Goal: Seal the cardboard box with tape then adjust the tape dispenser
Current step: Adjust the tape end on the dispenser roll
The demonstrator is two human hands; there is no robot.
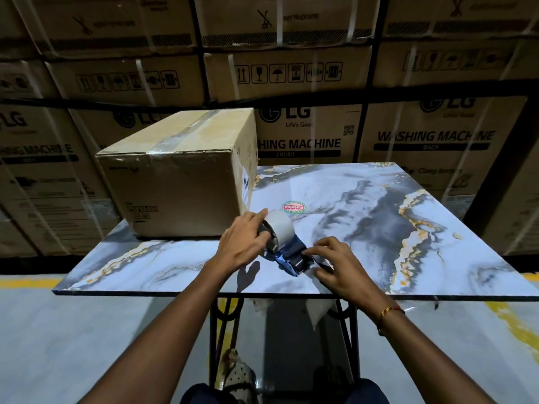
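A brown cardboard box (180, 170) stands on the left rear of the marble-patterned table (364, 211), its top flaps closed under a strip of clear tape (186, 132). In front of it, near the table's middle, lies a blue tape dispenser (291, 256) with a roll of clear tape (281, 225). My left hand (242, 243) grips the roll, thumb and fingers around it. My right hand (338, 263) pinches the dispenser's front end, where a bit of clear tape shows under the fingers.
A round red sticker (294, 207) sits on the tabletop behind the dispenser. Stacked washing-machine cartons (423, 141) form a wall close behind the table. The table's near edge (204, 293) is just before my forearms, with black metal legs (224, 316) below.
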